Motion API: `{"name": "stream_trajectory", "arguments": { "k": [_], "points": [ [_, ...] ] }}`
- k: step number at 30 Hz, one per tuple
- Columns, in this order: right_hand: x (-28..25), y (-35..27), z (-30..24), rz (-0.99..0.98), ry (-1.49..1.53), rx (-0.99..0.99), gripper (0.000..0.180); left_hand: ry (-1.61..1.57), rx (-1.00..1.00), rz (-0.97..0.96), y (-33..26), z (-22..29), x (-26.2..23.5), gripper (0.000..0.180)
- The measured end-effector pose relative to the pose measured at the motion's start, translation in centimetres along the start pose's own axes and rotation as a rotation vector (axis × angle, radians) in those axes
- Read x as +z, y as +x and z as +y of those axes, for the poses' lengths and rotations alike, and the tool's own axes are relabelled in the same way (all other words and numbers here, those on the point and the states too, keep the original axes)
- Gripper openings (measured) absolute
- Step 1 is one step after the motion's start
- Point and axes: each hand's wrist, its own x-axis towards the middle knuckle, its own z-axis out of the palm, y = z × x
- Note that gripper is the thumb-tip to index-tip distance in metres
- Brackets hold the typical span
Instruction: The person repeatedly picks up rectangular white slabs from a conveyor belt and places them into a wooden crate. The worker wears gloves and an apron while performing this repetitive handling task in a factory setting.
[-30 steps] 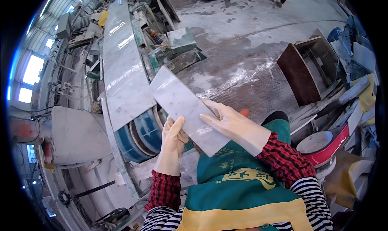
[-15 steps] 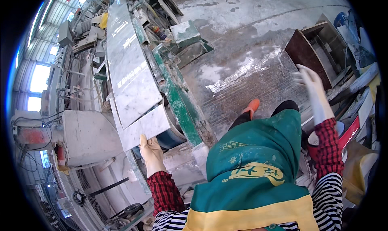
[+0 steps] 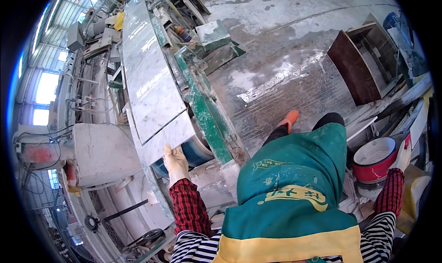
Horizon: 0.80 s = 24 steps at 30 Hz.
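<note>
In the head view, the gloved left hand (image 3: 176, 164) rested against the near edge of a small grey-white marble slab (image 3: 168, 136), fingers laid along that edge rather than curled around it. The slab lay flat on the green-framed machine bed (image 3: 202, 108), butted end to end against a long marble slab (image 3: 147, 74) beyond it. The right hand (image 3: 405, 152) was well away from the slab, out beside a red bucket (image 3: 375, 164); whether its fingers were spread or closed could not be told. The slab looked stiff, heavy for its size, brittle at the corners and probably slick with wet dust, so it would best be taken by two opposite long edges, held level, not by a corner.
</note>
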Motion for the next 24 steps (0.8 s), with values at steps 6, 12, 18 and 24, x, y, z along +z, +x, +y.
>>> {"name": "stream_trajectory", "arguments": {
  "k": [6, 12, 18, 24],
  "points": [
    [2.5, -1.2, 1.9, 0.104, -0.048, 0.055, 0.061, -0.004, -0.004, -0.001, 0.4, 0.0, 1.1, 0.038],
    [4.3, 0.3, 4.6, 0.122, -0.167, 0.010, 0.059, -0.046, -0.027, 0.047, 2.3, -0.5, -0.5, 0.037],
    [4.8, -0.3, 6.0, 0.170, -0.185, -0.075, 0.059, -0.069, -0.029, 0.062, 2.5, -0.6, 0.3, 0.039],
    [4.2, -2.8, 4.0, 0.150, -0.069, -0.056, 0.059, -0.007, -0.001, -0.040, 2.0, -0.3, 0.6, 0.042]
  ]
}}
